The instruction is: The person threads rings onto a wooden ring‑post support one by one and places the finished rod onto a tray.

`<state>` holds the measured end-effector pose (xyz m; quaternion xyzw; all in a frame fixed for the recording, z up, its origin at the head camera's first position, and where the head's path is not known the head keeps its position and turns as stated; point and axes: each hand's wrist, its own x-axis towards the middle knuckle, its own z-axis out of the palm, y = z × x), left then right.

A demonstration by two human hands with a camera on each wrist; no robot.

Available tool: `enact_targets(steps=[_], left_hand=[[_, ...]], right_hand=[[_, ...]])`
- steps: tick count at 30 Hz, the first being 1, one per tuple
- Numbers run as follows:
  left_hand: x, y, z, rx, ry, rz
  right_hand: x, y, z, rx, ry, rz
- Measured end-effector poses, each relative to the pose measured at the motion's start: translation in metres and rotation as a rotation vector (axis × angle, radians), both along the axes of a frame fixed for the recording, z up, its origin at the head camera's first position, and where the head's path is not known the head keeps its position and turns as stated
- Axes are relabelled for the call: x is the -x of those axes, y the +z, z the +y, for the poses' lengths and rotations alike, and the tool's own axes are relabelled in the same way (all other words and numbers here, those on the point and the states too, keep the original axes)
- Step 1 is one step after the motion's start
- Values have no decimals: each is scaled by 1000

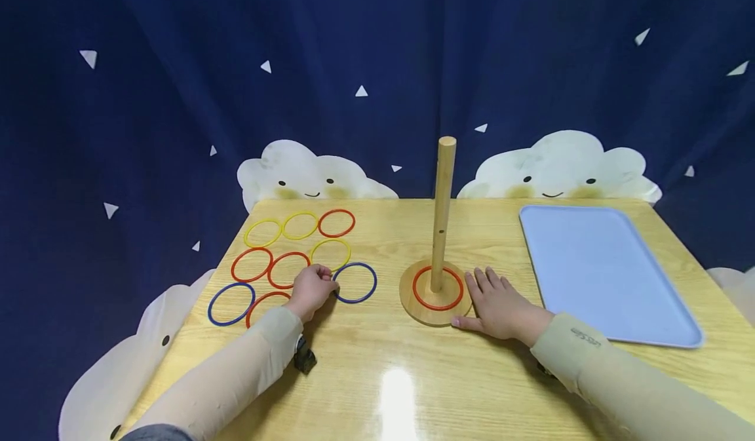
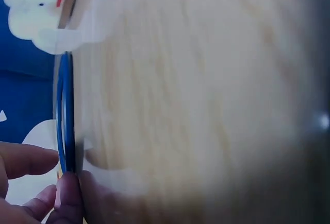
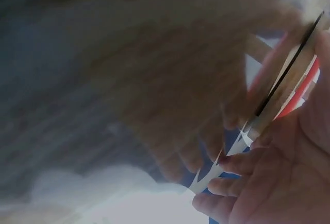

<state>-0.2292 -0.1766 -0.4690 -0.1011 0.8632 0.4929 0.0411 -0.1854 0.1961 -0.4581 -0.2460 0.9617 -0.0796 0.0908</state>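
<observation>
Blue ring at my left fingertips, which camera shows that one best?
The head view: it shows the blue ring as a wide, nearly complete loop, with the left hand at one edge. The left wrist view shows it almost edge-on, as a narrow blue sliver. The right wrist view doesn't show it.

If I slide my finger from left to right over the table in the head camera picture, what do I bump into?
Leftmost blue ring → left hand → the blue ring it pinches → wooden post → right hand → pale blue tray.
</observation>
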Motion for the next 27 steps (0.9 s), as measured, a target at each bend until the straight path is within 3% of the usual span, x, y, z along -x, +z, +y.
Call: enact_targets(steps=[7,13,17,23,27], left_hand=[[0,-4,-2,155,-62,21],[7,7,-4,258,-149,51],[13,12,-6,348,-240,42],[17,17,-2,564,-411,61],[17,22,0,616,-475,75]], right_hand=[[-4,-10,0,-24,6,41],[0,-5,-1,-28,10,124],[3,0,-2,-48,14,113],[3,1,-1,-65,19,103],[3,1,0,-57,19,108]])
